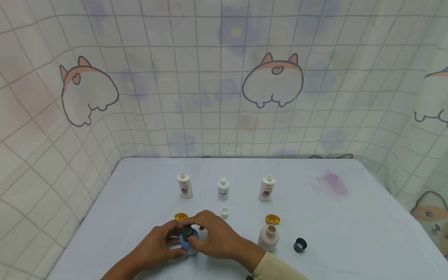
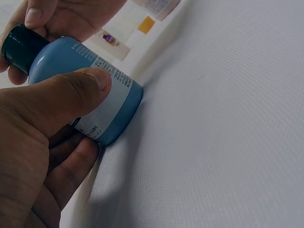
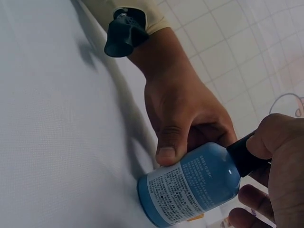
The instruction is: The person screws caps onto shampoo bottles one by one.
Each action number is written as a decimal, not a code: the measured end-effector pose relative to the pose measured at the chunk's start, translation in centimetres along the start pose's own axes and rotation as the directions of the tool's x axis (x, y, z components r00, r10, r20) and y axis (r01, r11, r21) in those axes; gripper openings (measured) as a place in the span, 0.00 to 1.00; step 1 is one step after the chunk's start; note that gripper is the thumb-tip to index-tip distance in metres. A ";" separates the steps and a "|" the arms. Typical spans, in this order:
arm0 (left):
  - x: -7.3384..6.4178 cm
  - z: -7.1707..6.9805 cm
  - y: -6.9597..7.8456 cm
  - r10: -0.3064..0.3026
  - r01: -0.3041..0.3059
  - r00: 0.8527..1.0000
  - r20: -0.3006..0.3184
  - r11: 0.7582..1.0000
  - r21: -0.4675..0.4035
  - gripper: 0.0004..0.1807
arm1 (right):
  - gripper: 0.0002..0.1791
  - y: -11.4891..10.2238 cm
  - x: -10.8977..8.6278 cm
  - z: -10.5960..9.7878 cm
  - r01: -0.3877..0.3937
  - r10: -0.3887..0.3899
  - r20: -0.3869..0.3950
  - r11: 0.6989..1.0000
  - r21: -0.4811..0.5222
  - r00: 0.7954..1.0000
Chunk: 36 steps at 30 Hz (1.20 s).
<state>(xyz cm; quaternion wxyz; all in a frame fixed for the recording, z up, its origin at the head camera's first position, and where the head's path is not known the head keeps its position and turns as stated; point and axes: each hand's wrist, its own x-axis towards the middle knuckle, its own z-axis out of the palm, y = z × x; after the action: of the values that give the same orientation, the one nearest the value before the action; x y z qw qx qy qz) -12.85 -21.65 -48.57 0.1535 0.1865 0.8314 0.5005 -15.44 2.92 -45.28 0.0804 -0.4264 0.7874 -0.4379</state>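
Observation:
A blue bottle (image 1: 189, 247) with a printed white label stands on the table at the near left. My left hand (image 1: 155, 247) grips its body, the thumb lying across the label in the left wrist view. On the bottle's neck sits a black cap (image 1: 186, 232). My right hand (image 1: 218, 237) pinches that cap between thumb and fingers; part of it is hidden behind the fingers in the right wrist view. Beyond the hands lies a yellow cap (image 1: 181, 216), close to the right hand's fingertips.
An uncapped pinkish bottle (image 1: 268, 238) stands right of the hands, a black cap (image 1: 300, 245) beside it. Farther back are three white bottles, the left (image 1: 184, 186), middle (image 1: 223, 189) and right (image 1: 267, 189). A white cap (image 1: 224, 212) and another yellow cap (image 1: 272, 219) lie before them.

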 end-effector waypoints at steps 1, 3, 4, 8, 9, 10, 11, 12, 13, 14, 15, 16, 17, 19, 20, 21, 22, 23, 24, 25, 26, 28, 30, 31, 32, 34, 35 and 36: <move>0.0 0.0 0.0 0.000 0.000 1.000 0.002 1.000 -0.001 0.37 | 0.23 0.0 0.0 0.0 0.004 -0.004 0.001 1.000 0.004 1.000; 0.0 0.0 0.0 -0.001 0.001 1.000 0.002 1.000 -0.002 0.37 | 0.22 0.1 0.0 0.0 -0.001 0.001 0.003 1.000 0.001 1.000; 0.0 0.0 0.0 -0.002 0.002 1.000 0.002 1.000 -0.002 0.37 | 0.22 0.1 0.0 0.0 -0.010 0.010 0.003 1.000 0.000 1.000; 0.0 0.0 0.0 0.004 -0.004 1.000 0.000 1.000 -0.002 0.37 | 0.21 0.1 0.0 -0.1 -0.043 0.043 0.006 0.999 -0.010 0.999; 0.0 0.0 0.0 0.005 -0.005 1.000 -0.001 1.000 0.000 0.37 | 0.21 0.1 0.1 -0.1 -0.053 0.053 0.007 0.999 -0.009 0.999; 0.0 0.0 0.0 0.006 -0.006 1.000 -0.002 1.000 0.003 0.37 | 0.21 0.1 0.1 -0.1 -0.059 0.059 0.008 0.998 -0.007 0.998; 0.0 0.0 0.0 0.007 -0.007 1.000 -0.004 1.000 0.006 0.37 | 0.21 0.1 0.1 -0.1 -0.061 0.061 0.007 0.998 -0.008 0.998; 0.0 0.1 0.0 0.006 -0.006 1.000 -0.005 1.000 0.009 0.37 | 0.21 0.1 0.1 -0.1 -0.066 0.066 0.007 0.998 -0.008 0.998; 0.0 0.1 0.0 0.006 -0.006 1.000 -0.006 1.000 0.012 0.37 | 0.20 0.1 0.1 -0.1 -0.070 0.070 0.006 0.998 -0.010 0.998; 0.0 0.1 0.0 0.006 -0.006 1.000 -0.008 1.000 0.013 0.37 | 0.20 0.1 0.1 0.0 -0.074 0.074 0.005 0.997 -0.010 0.997; 0.0 0.1 0.0 0.006 -0.006 1.000 -0.010 1.000 0.015 0.37 | 0.20 0.0 0.1 0.0 -0.078 0.078 0.001 0.997 -0.017 0.997; 0.0 0.1 0.1 0.007 -0.007 1.000 -0.011 1.000 0.015 0.37 | 0.20 0.0 0.0 0.0 -0.080 0.080 -0.004 0.996 -0.030 0.997; 0.0 0.1 0.1 0.008 -0.008 1.000 -0.012 1.000 0.015 0.37 | 0.20 0.1 0.0 0.0 -0.082 0.082 -0.010 0.996 -0.045 0.997; 0.0 0.1 0.1 0.010 -0.010 1.000 -0.014 1.000 0.015 0.37 | 0.20 0.0 -0.1 0.0 -0.081 0.079 -0.022 0.994 -0.080 0.997; 0.0 0.1 0.1 0.010 -0.010 1.000 -0.014 1.000 0.016 0.37 | 0.20 0.0 -0.1 0.0 -0.078 0.075 -0.027 0.992 -0.096 0.997; 0.0 0.1 0.1 0.013 -0.012 1.000 -0.014 1.000 0.016 0.36 | 0.20 0.0 -0.1 0.0 -0.073 0.070 -0.033 0.991 -0.112 0.997; 0.0 0.1 0.1 0.015 -0.015 1.000 -0.014 1.000 0.016 0.36 | 0.19 0.0 -0.1 0.0 -0.066 0.062 -0.037 0.990 -0.127 0.997; 0.0 0.1 0.1 0.016 -0.015 1.000 -0.014 1.000 0.018 0.36 | 0.19 0.0 -0.1 0.0 -0.060 0.055 -0.041 0.989 -0.137 0.998; 0.0 0.2 0.1 0.016 -0.016 1.000 -0.014 1.000 0.019 0.36 | 0.19 0.0 -0.1 0.0 -0.053 0.047 -0.045 0.988 -0.146 0.998; 0.0 0.2 0.2 0.018 -0.017 1.000 -0.014 1.000 0.021 0.36 | 0.19 -0.1 -0.1 0.0 -0.046 0.039 -0.050 0.987 -0.154 0.998; 0.0 0.2 0.2 0.019 -0.019 1.000 -0.015 1.000 0.022 0.36 | 0.19 -0.1 -0.1 0.1 -0.042 0.034 -0.056 0.986 -0.160 0.998; 0.0 0.2 0.2 0.022 -0.021 1.000 -0.016 0.999 0.024 0.35 | 0.18 -0.2 -0.1 0.1 -0.042 0.030 -0.072 0.984 -0.171 0.997; 0.0 0.2 0.1 0.024 -0.024 1.000 -0.017 0.999 0.024 0.35 | 0.18 -0.2 -0.2 0.3 -0.043 0.028 -0.090 0.983 -0.178 0.996; -0.1 0.2 0.1 0.026 -0.026 0.999 -0.018 0.999 0.025 0.35 | 0.18 -0.2 -0.2 0.3 -0.044 0.027 -0.098 0.983 -0.178 0.995; -0.1 0.2 0.1 0.027 -0.026 0.999 -0.019 0.999 0.026 0.35 | 0.19 -0.2 -0.2 0.4 -0.047 0.028 -0.106 0.984 -0.174 0.994; 0.0 0.3 0.1 0.023 -0.022 0.999 -0.022 0.999 0.029 0.35 | 0.19 -0.1 -0.3 0.5 -0.053 0.035 -0.112 0.986 -0.157 0.993; 0.0 0.3 0.2 0.021 -0.020 1.000 -0.024 0.999 0.030 0.35 | 0.20 -0.2 -0.4 0.6 -0.056 0.039 -0.111 0.987 -0.148 0.993; 0.0 0.3 0.2 0.016 -0.016 1.000 -0.025 0.999 0.033 0.35 | 0.20 -0.2 -0.4 0.6 -0.060 0.046 -0.109 0.989 -0.135 0.993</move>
<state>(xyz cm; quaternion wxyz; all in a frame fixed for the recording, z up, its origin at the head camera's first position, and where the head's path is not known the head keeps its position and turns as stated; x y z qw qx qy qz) -12.69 -21.35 -48.51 0.1357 0.1893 0.8399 0.4902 -14.76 2.81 -45.59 0.0205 -0.3861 0.8300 -0.4021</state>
